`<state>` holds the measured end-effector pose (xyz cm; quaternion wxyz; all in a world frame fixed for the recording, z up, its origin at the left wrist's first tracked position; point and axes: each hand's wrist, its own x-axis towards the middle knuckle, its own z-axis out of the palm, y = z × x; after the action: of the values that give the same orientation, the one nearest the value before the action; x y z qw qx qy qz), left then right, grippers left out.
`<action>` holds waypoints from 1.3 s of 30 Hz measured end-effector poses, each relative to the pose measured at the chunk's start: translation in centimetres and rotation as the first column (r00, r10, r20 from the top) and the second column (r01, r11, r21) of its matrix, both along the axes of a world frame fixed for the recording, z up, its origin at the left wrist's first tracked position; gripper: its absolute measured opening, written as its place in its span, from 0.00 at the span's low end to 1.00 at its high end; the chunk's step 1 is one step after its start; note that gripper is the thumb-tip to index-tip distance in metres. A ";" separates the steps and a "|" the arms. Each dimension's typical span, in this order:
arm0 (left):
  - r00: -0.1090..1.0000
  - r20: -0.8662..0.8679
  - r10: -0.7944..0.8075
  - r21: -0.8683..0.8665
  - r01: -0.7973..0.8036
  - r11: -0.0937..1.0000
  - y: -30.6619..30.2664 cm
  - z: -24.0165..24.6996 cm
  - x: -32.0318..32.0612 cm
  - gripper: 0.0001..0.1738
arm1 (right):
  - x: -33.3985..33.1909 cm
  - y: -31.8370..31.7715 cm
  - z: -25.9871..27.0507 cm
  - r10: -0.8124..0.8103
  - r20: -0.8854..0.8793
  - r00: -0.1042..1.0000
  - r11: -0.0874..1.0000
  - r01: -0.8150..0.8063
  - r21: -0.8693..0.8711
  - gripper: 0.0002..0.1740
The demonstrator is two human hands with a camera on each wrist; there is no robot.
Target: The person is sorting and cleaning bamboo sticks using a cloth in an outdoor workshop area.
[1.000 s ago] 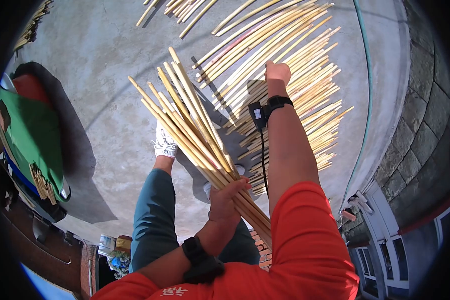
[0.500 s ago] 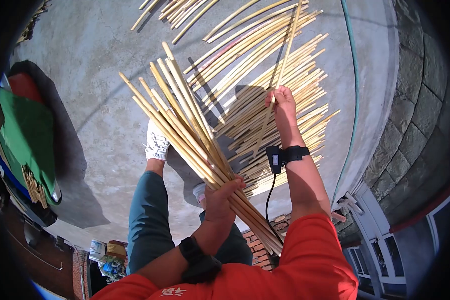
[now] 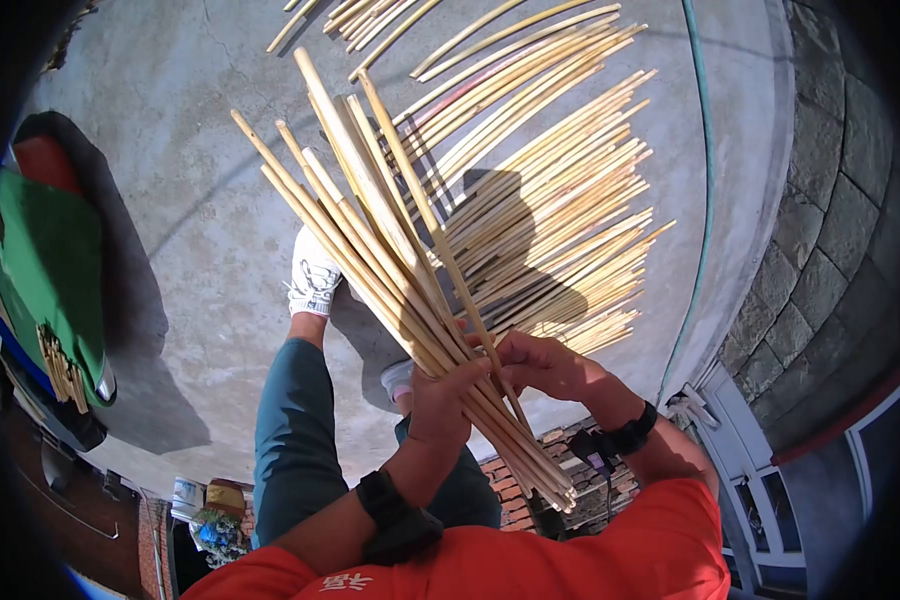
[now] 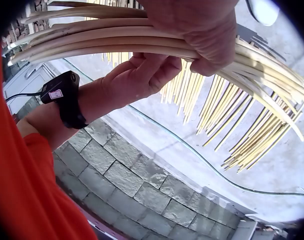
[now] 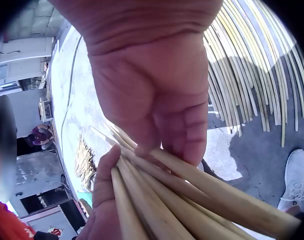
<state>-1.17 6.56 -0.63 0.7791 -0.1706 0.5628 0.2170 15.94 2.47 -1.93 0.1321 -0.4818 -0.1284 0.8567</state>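
A bundle of peeled wooden sticks (image 3: 360, 235) slants across in front of the body in the head view. My left hand (image 3: 442, 408) grips it around its lower part, thumb across the top. Right beside it, my right hand (image 3: 555, 370) pinches a single stick (image 3: 422, 200) that lies along the bundle's right side. The right wrist view has this stick (image 5: 217, 192) under the right hand's fingers, with the left thumb (image 5: 106, 172) over the other sticks. From the left wrist view, the right hand (image 4: 137, 80) is just below the bundle (image 4: 112, 37).
Many loose sticks (image 3: 560, 210) lie in rows on the concrete ground (image 3: 200, 180). A green hose (image 3: 708, 180) runs along the right, beside stone slabs (image 3: 810, 230). At left is a green cover (image 3: 50, 270) with a small stick bunch (image 3: 60, 365). A white shoe (image 3: 313, 270) stands below the bundle.
My right hand reached over the ground sticks, lifted one stick, and has brought it down and left against the bundle. The left hand keeps its grip and has hardly moved.
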 end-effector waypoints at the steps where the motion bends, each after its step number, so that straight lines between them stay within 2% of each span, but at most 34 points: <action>1: 1.000 -0.006 0.016 0.021 -0.016 1.000 -0.2 -0.2 0.0 0.28 | -0.5 0.2 0.6 0.001 0.001 1.000 1.000 -0.001 0.002 0.08; 2: 1.000 -0.005 0.018 0.023 -0.018 1.000 -0.3 -0.4 0.0 0.28 | -1.2 0.7 1.5 0.131 0.205 0.970 0.980 -0.158 0.123 0.09; 3: 0.999 0.016 0.027 0.012 -0.028 1.000 -0.3 -0.5 -0.2 0.27 | -1.9 1.2 2.4 0.225 0.412 0.883 0.922 -0.330 0.204 0.09; 4: 0.999 0.039 0.037 0.001 -0.037 0.999 -0.4 -0.6 -0.3 0.27 | -2.7 1.4 3.1 0.264 0.519 0.813 0.889 -0.414 0.197 0.13; 8: 0.991 0.111 0.068 -0.019 -0.067 0.998 -0.5 -0.7 -0.7 0.26 | -3.6 2.0 4.4 0.239 0.631 0.738 0.830 -0.493 0.261 0.21; 9: 0.992 0.115 0.050 -0.035 -0.047 0.998 -0.3 -0.5 -0.7 0.25 | -3.5 2.1 4.4 0.244 0.633 0.735 0.824 -0.501 0.263 0.21; 11: 0.991 0.124 0.043 -0.038 -0.039 0.999 0.2 -0.2 -0.6 0.25 | -3.3 2.3 4.0 0.190 0.577 0.795 0.913 -0.358 0.193 0.16; 12: 0.990 0.132 0.050 -0.064 -0.042 0.997 0.6 0.0 -0.6 0.25 | -3.1 2.4 3.7 0.192 0.581 0.791 0.907 -0.369 0.204 0.16; 13: 0.988 0.140 0.058 -0.091 -0.046 0.995 0.9 0.1 -0.6 0.24 | -2.8 2.3 3.4 0.125 0.467 0.875 0.988 -0.154 0.026 0.17; 14: 0.987 0.142 0.072 -0.079 -0.061 0.995 1.2 0.3 -0.5 0.24 | -2.6 2.3 3.1 0.022 0.365 0.931 0.983 0.047 -0.180 0.18; 17: 0.984 0.108 0.145 -0.062 -0.139 0.988 1.9 0.6 -0.3 0.20 | -2.4 2.7 2.7 0.039 0.355 0.934 0.975 0.042 -0.218 0.16; 18: 0.991 0.064 0.117 -0.097 -0.110 0.989 1.9 0.5 -0.4 0.17 | -2.4 3.4 2.8 0.054 0.344 0.938 0.976 0.024 -0.217 0.12; 19: 0.996 0.020 0.086 -0.135 -0.082 0.987 1.8 0.4 -0.5 0.15 | -2.2 4.1 2.5 0.069 0.346 0.936 0.978 0.005 -0.209 0.12; 21: 0.994 -0.001 0.110 -0.121 -0.109 0.987 1.6 -0.1 -0.5 0.13 | -1.3 5.3 1.0 0.252 0.205 0.946 0.931 -0.180 -0.317 0.12; 22: 0.993 -0.034 0.117 -0.115 -0.120 0.986 1.5 -0.1 -0.5 0.12 | -0.6 6.0 0.2 0.216 0.119 0.969 0.949 -0.180 -0.261 0.13; 23: 0.990 -0.031 0.135 -0.111 -0.138 0.984 1.6 -0.1 -0.2 0.12 | 0.2 7.3 -1.0 0.327 0.149 0.933 0.931 -0.291 -0.219 0.15; 24: 0.987 -0.085 0.137 -0.111 -0.146 0.983 1.7 -0.2 0.0 0.11 | 1.3 7.7 -2.8 0.319 0.270 0.909 0.948 -0.311 -0.073 0.18; 25: 0.980 -0.141 0.139 -0.114 -0.155 0.981 1.9 -0.3 0.1 0.11 | 1.8 8.9 -4.1 0.291 0.381 0.878 0.937 -0.341 0.072 0.20; 27: 0.975 -0.124 0.183 -0.095 -0.195 0.976 2.1 -0.5 0.2 0.10 | 2.8 12.7 -6.3 0.314 0.647 0.695 0.865 -0.490 0.105 0.26; 29: 0.969 -0.119 0.218 -0.082 -0.228 0.970 2.2 -0.6 0.1 0.10 | 3.4 17.2 -8.8 0.271 0.833 0.483 0.618 -0.751 0.234 0.32; 31: 0.970 -0.102 0.221 -0.140 -0.234 0.962 2.3 -0.8 0.1 0.10 | 3.8 21.4 -12.6 0.173 0.935 0.311 0.483 -0.854 0.194 0.37; 33: 0.965 -0.089 0.246 -0.152 -0.257 0.954 2.7 -0.7 0.4 0.11 | 3.4 26.4 -15.1 0.049 0.984 0.171 0.407 -0.903 0.136 0.40; 35: 0.959 -0.087 0.270 -0.162 -0.281 0.946 3.2 -0.6 0.6 0.11 | 2.4 31.9 -16.4 -0.001 0.998 0.068 0.388 -0.919 0.063 0.39; 37: 0.954 -0.080 0.289 -0.161 -0.299 0.941 3.8 -0.6 0.7 0.11 | 2.3 36.4 -19.1 -0.163 0.984 -0.074 0.290 -0.957 -0.024 0.35; 39: 0.945 -0.063 0.320 -0.177 -0.327 0.928 4.5 -0.5 0.6 0.11 | 2.0 40.7 -20.5 -0.294 0.941 -0.165 0.140 -0.982 -0.129 0.30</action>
<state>-0.53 11.04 -1.17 0.7040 -0.3289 0.5576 0.2921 17.94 43.21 -22.44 -0.1481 -0.6203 -0.7695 0.0339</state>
